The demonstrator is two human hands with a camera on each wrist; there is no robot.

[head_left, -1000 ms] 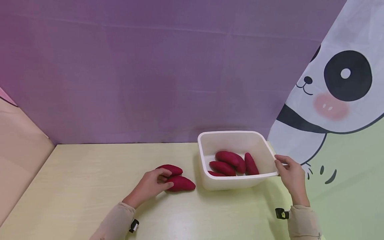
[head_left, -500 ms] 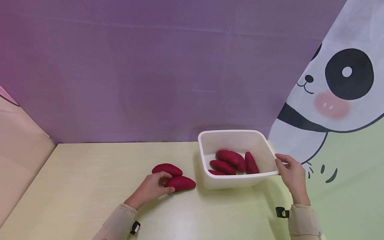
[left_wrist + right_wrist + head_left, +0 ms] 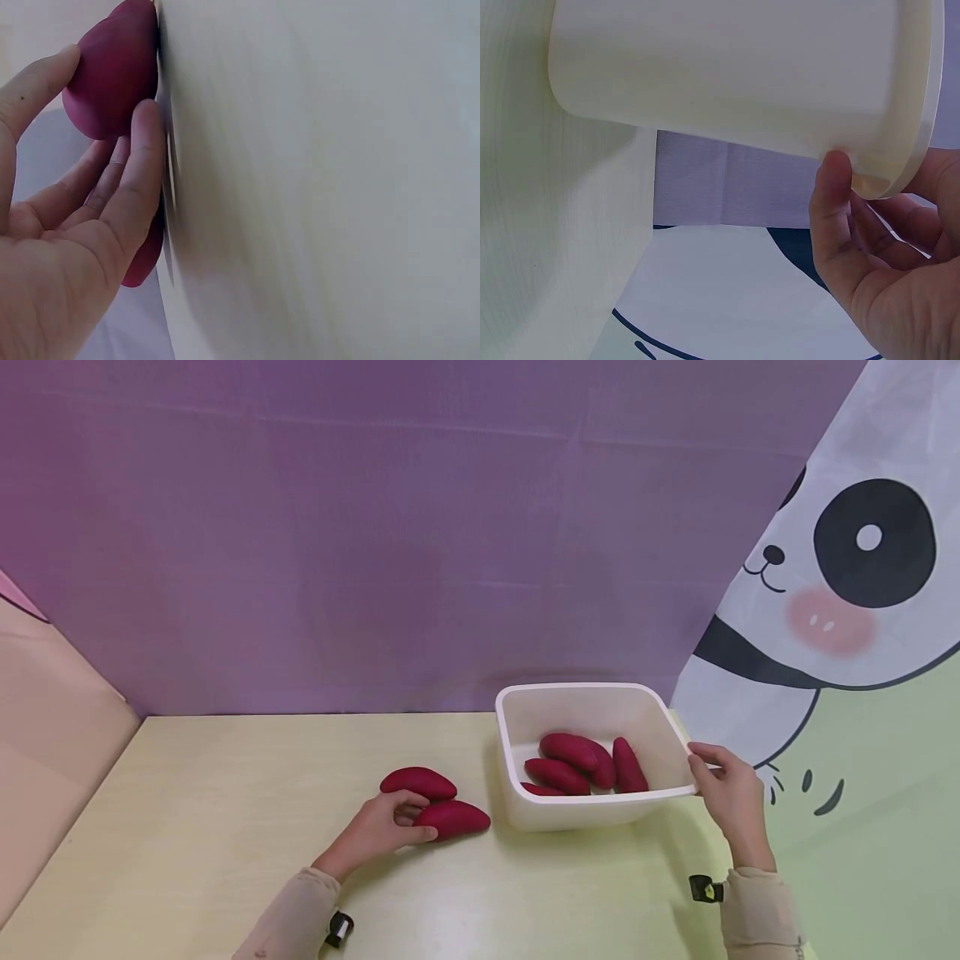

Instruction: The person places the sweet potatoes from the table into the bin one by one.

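Two dark red sweet potatoes lie on the table left of a white plastic bin (image 3: 600,815). My left hand (image 3: 375,832) pinches the left end of the nearer sweet potato (image 3: 454,820) between thumb and fingers. The farther sweet potato (image 3: 417,782) lies just beyond those fingers; in the left wrist view, the other sweet potato (image 3: 146,259) is partly hidden behind them. My right hand (image 3: 733,797) grips the bin's rim at its right side, and the right wrist view shows the thumb under the rim (image 3: 922,112). Several sweet potatoes (image 3: 567,750) lie inside the bin.
A pale wooden table (image 3: 225,810) bears everything. Behind it hangs a purple cloth wall (image 3: 337,568), close to the bin's back. At the right, a panda-printed sheet (image 3: 757,718) runs alongside my right hand.
My left fingers have drawn off the farther sweet potato and closed on the end of the nearer one. The right hand and the bin have stayed in place.
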